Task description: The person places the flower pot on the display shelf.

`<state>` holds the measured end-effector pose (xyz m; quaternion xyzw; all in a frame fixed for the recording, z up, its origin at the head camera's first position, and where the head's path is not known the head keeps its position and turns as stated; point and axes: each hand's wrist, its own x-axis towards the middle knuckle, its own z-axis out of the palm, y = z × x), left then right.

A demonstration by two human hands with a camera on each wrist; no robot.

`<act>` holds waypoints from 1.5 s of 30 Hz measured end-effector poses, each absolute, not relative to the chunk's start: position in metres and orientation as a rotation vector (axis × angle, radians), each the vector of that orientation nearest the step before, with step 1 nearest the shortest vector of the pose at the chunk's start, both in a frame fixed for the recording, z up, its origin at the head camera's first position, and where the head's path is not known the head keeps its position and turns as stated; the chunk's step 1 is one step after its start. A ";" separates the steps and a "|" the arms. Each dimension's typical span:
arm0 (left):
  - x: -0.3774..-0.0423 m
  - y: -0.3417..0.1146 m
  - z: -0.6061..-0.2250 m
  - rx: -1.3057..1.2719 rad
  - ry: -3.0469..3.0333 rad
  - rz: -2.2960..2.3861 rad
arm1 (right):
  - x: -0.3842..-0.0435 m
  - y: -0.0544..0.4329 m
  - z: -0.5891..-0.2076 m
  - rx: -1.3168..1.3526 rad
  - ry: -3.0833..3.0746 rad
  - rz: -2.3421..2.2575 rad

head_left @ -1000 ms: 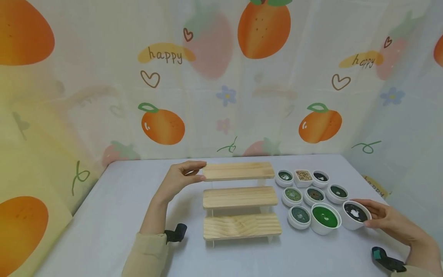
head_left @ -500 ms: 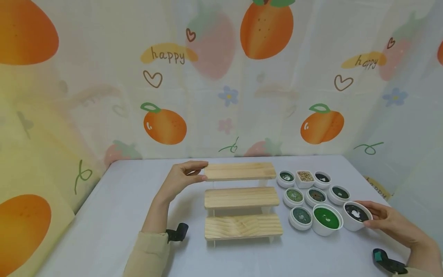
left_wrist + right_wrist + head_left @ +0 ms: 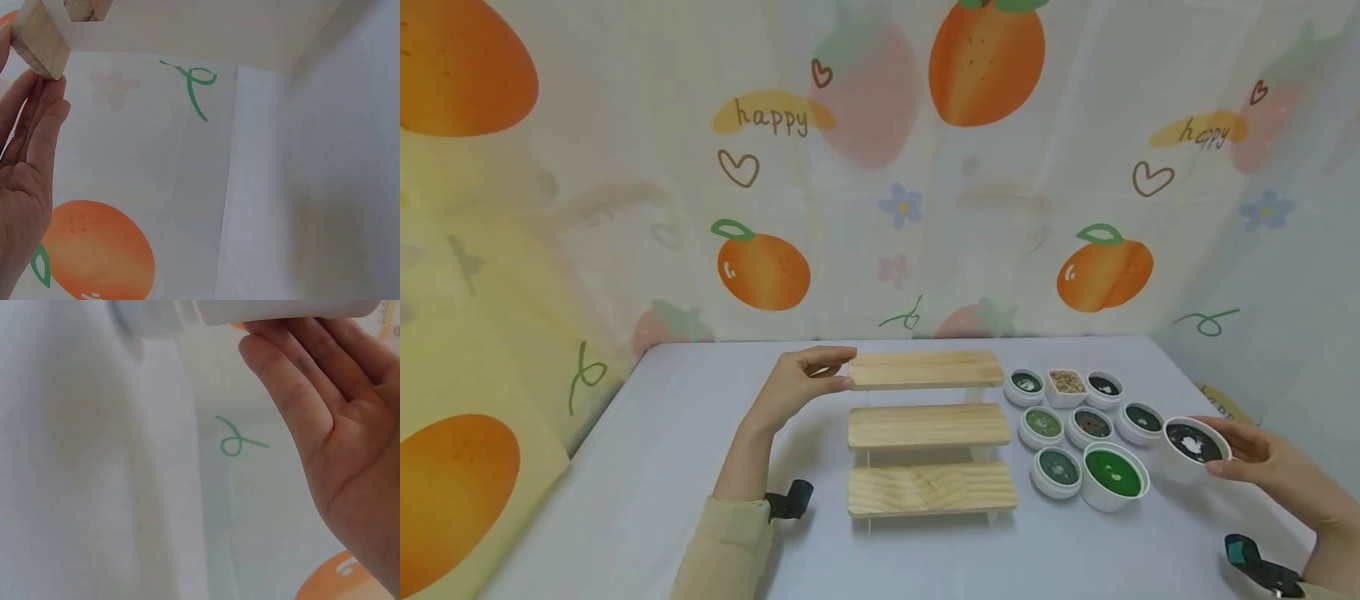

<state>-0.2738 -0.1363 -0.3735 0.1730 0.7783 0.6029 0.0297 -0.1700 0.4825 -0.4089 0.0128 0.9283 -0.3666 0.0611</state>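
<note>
My left hand (image 3: 790, 387) pinches the left end of the top board (image 3: 925, 369) of a three-step wooden display stand. The left wrist view shows that board's end (image 3: 41, 40) between thumb and fingers. On the right, my right hand (image 3: 1273, 462) grips a white round cup (image 3: 1195, 440) by its right side. Its filling is dark with a white patch on top. A shadow below shows the cup raised off the table. Its underside fills the top of the right wrist view, the cup wall (image 3: 281, 309) resting against the fingers.
Several small white round cups with green or dark fillings, among them a larger bright green cup (image 3: 1112, 475), stand right of the stand. A square dish (image 3: 1066, 387) of pale grains sits at the back. The lower boards (image 3: 928, 427) carry nothing. A printed curtain hangs behind.
The right hand has lifted the dark-filled cup off the table, up and to the right, away from the bright green cup. The left hand keeps its hold on the top board.
</note>
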 end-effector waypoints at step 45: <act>-0.271 -0.137 -0.373 0.531 2.372 1.903 | -0.227 0.283 -0.325 -0.916 2.627 -1.426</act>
